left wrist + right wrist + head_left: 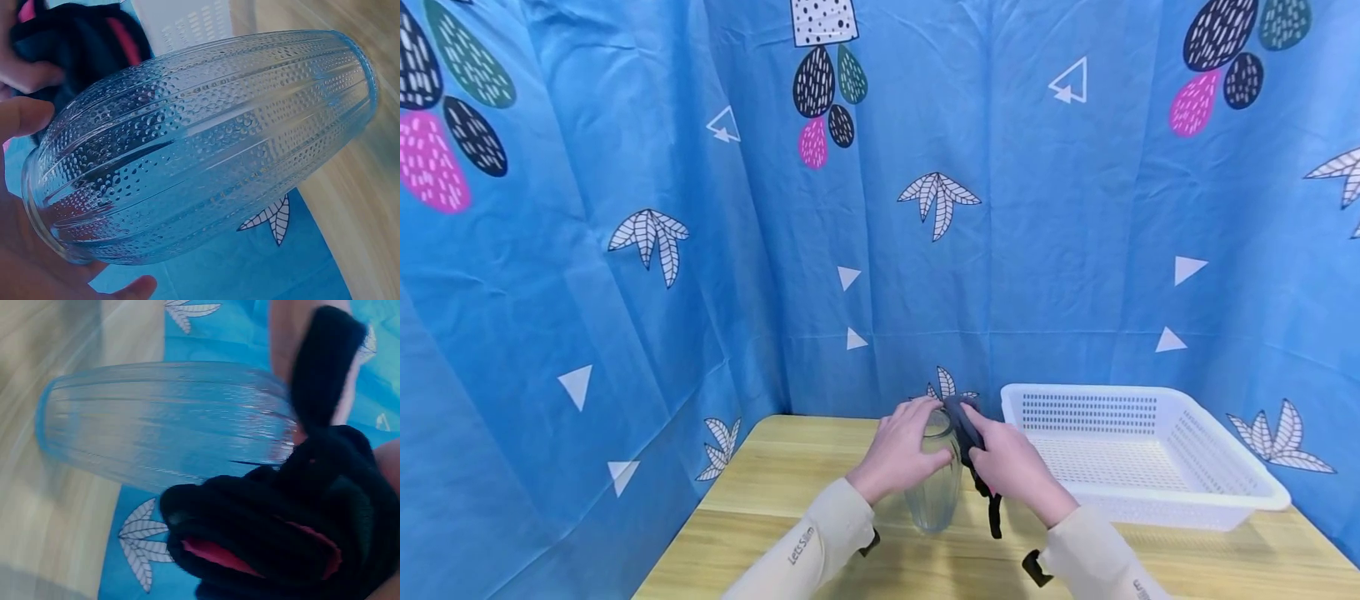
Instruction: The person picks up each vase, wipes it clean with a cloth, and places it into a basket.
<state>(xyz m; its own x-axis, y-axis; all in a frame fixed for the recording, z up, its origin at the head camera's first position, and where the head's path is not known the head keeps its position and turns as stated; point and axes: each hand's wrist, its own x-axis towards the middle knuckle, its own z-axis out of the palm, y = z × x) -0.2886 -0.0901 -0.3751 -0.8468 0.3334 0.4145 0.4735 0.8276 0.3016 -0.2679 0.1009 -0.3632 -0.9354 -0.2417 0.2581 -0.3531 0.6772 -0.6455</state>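
A clear ribbed, dimpled glass vase stands upright, its base at the wooden table. My left hand grips it from above, thumb and fingers spread round the rim; the left wrist view shows the vase at full length. In my right hand I hold a folded black cloth against the upper right side of the glass. Seen from the right wrist, the cloth is bunched in thick folds with red-pink showing inside, and a black strap sticks out of it.
A white perforated plastic basket sits on the table to the right of my right hand. Behind and to the left hangs a blue patterned curtain that borders the table's back edge.
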